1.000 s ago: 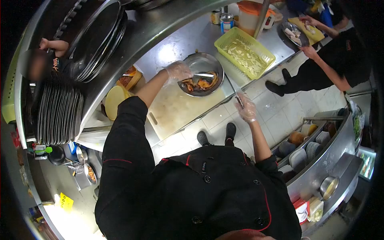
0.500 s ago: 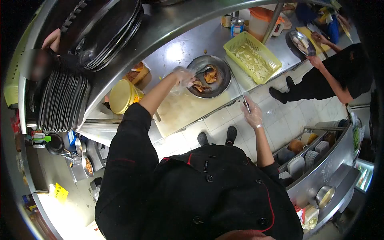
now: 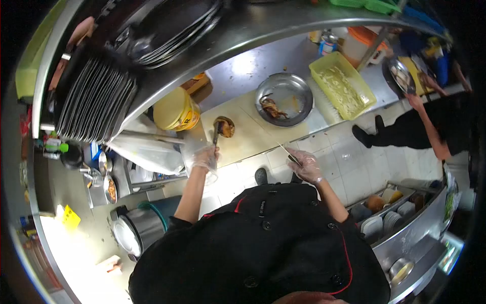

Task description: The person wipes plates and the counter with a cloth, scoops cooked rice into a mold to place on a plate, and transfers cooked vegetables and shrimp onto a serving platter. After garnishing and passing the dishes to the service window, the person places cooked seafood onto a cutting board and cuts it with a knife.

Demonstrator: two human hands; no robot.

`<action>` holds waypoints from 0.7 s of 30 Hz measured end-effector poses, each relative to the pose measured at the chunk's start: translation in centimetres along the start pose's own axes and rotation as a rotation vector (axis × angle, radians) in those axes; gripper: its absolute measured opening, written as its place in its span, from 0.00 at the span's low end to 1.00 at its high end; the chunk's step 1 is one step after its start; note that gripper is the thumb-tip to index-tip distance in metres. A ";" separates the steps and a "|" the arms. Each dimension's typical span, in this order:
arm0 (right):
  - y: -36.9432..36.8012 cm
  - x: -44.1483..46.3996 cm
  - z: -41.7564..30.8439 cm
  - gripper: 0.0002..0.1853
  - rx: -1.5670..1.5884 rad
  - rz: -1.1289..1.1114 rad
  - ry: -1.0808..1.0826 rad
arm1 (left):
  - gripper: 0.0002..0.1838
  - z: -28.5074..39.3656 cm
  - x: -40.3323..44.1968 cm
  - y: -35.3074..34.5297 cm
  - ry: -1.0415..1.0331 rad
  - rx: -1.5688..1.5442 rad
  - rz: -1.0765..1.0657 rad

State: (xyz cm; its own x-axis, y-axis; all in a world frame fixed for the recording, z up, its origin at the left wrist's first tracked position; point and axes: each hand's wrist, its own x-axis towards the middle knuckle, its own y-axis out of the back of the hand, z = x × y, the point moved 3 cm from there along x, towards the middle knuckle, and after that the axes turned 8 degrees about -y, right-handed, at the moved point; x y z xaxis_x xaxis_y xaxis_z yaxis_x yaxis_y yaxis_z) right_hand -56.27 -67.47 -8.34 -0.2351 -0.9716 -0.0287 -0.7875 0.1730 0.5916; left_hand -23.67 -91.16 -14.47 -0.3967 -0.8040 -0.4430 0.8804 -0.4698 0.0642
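Observation:
My left hand (image 3: 205,158), in a clear plastic glove, is closed around a pair of tongs (image 3: 216,134). At their far end is a browned piece of meat (image 3: 226,127), over the pale cutting board (image 3: 243,119); whether it rests on the board I cannot tell. My gloved right hand (image 3: 307,166) grips a knife (image 3: 291,156) by the handle, its blade pointing up and left toward the board's front edge. Beyond it, a round metal pan (image 3: 302,119) holds another browned, stringy piece of food (image 3: 272,106).
A yellow tub (image 3: 174,109) stands left of the board. Right of the pan is a yellow-green basket (image 3: 349,96) of pale slices. Stacked dark plates (image 3: 96,104) fill the upper left shelf. At the right, a co-worker (image 3: 430,124) holds a metal dish (image 3: 399,73).
My left hand has moved from the pan back toward me and left, bringing the piece of meat over the board. My right hand has drawn the knife away from the pan.

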 end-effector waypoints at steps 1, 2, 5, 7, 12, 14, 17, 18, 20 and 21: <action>-1.4 0.7 1.1 0.26 -0.065 0.024 0.026 | 0.10 -1.3 -0.8 -0.6 -0.012 0.023 0.052; -2.6 1.2 2.8 0.26 -0.130 0.047 0.053 | 0.09 -2.6 -1.6 -1.6 -0.021 0.045 0.106; -2.5 3.2 2.0 0.24 -0.417 0.108 -0.046 | 0.02 -5.9 -1.6 -5.8 0.235 -0.560 0.292; -1.7 5.2 0.5 0.22 -0.564 0.066 -0.222 | 0.02 -6.1 -2.3 -8.7 0.197 -0.682 0.350; -3.4 10.4 1.6 0.20 -0.804 0.332 0.084 | 0.04 -2.6 -3.9 -12.7 0.172 -0.814 0.363; -3.6 12.2 -1.3 0.17 -0.825 0.332 0.173 | 0.02 -1.7 -4.2 -13.1 0.174 -0.889 0.320; -9.2 14.6 1.8 0.13 -0.648 0.001 0.317 | 0.02 -0.8 -4.2 -12.7 0.217 -0.791 0.306; -10.3 14.9 2.1 0.13 -0.568 0.056 0.233 | 0.03 -0.6 -4.1 -12.5 0.238 -0.722 0.309; -12.2 15.3 1.5 0.14 -0.401 0.161 0.076 | 0.04 -0.7 -4.3 -12.3 0.218 -0.672 0.293; -12.8 15.8 1.5 0.14 -0.353 0.037 0.007 | 0.05 -0.9 -4.7 -12.1 0.206 -0.647 0.291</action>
State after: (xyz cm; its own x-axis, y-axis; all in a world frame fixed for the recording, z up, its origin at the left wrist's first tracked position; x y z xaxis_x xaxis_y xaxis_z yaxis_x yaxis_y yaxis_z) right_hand -50.71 -84.80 -17.55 -0.2551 -0.9669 0.0023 -0.5326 0.1425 0.8343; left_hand -32.22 -81.40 -14.01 -0.1229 -0.7489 -0.6512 0.9450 0.1121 -0.3072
